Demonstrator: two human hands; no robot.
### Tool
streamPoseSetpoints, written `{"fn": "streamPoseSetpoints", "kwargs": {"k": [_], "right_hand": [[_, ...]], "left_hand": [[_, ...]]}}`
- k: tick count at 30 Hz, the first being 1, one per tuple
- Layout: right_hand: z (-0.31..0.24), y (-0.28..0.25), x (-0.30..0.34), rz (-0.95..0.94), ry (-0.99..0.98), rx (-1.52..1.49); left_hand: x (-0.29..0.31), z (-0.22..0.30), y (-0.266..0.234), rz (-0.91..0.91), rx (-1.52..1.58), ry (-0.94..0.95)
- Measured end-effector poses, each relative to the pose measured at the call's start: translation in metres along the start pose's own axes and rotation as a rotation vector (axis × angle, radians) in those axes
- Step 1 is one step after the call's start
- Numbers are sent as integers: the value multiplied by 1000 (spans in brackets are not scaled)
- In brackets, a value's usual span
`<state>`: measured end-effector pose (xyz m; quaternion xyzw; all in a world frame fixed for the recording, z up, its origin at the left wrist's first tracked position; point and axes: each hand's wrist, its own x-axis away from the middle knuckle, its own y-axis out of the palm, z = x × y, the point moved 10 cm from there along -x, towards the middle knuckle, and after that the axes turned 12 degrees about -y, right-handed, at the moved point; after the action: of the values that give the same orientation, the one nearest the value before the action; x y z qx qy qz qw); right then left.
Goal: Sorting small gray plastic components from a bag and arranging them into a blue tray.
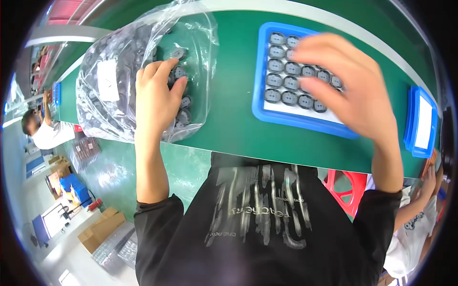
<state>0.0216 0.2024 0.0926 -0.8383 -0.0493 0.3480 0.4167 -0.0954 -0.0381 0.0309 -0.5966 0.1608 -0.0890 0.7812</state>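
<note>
My left hand (160, 90) lies over the mouth of a clear plastic bag (202, 90) at the left. Its thumb and forefinger are apart, next to a round dark grey part (179, 72). More such parts lie loose around the fingers, and the bag's bulk is packed with them. To the right, my right hand (348, 81) hovers over a blue tray (258, 102), slightly blurred. A gap shows between its thumb and fingers, with nothing visible in it but the parts below. Rows of round grey parts (292, 68) stand on the tray's white base; the hand hides its right side.
A stack of blue trays (420, 121) stands at the green table's right end. A red stool (346, 190) is by the table's front edge. Cartons (102, 229) stand on the floor at lower left. Another person's arm (420, 198) shows at the right; a person (47, 128) sits far left.
</note>
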Motion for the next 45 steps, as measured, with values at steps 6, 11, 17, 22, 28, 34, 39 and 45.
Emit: {"fn": "streamPoseSetpoints", "kwargs": {"k": [6,11,17,22,28,34,39,45], "right_hand": [[21,167,-118,-467,-119,-62],[35,224,-147,-621,-103,-85],[65,142,-129,-131,78,-332],[100,42,-42,122,456,-1111],[79,-58,115,471,578,-710],[52,-76,259,375,1021,223],[29,-78,261,367,863,468],[15,-80,267,373,826,351]], "left_hand": [[-10,-17,6,7,-82,63],[-8,-18,4,7,8,86],[1,-2,-2,59,69,185],[2,14,3,-10,59,290],[-13,37,15,-80,46,336],[-12,35,-5,-40,90,259],[-19,36,17,-33,-116,296],[-7,63,-22,-15,177,217]]}}
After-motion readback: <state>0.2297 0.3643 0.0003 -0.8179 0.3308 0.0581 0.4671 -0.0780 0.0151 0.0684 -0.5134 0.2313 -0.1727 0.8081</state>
